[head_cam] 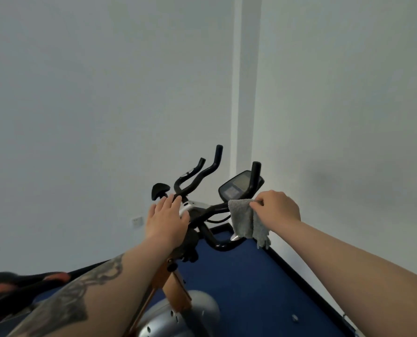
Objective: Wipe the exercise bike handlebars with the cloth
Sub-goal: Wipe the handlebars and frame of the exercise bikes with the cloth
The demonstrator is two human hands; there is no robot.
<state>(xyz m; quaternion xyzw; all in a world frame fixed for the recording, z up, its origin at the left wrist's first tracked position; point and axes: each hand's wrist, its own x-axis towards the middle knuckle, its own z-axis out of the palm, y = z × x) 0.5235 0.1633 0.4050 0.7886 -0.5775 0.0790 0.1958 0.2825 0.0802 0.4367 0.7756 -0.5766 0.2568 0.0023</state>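
Cloth (pixel 247 221) hangs pinched in right hand (pixel 276 207) fingers; left hand (pixel 166 218) fingers lie straight on handlebars (pixel 197 181).

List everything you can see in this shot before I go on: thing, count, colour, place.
cloth: 1, grey, hanging beside the right part of the handlebars
handlebars: 1 set, black, centre, rising toward the wall
console: 1, black with a grey screen, behind the cloth
centre clamp: 1, silver, between the bars
bike frame: 1, orange-brown, below the bars
flywheel cover: 1, silver, bottom centre
saddle: 1, black and red, lower left
mat: 1, blue with black edge, under the bike
wall socket: 1, white, left wall
left hand: 1, fingers straight, at the left bar
right hand: 1, pinches the cloth's top edge
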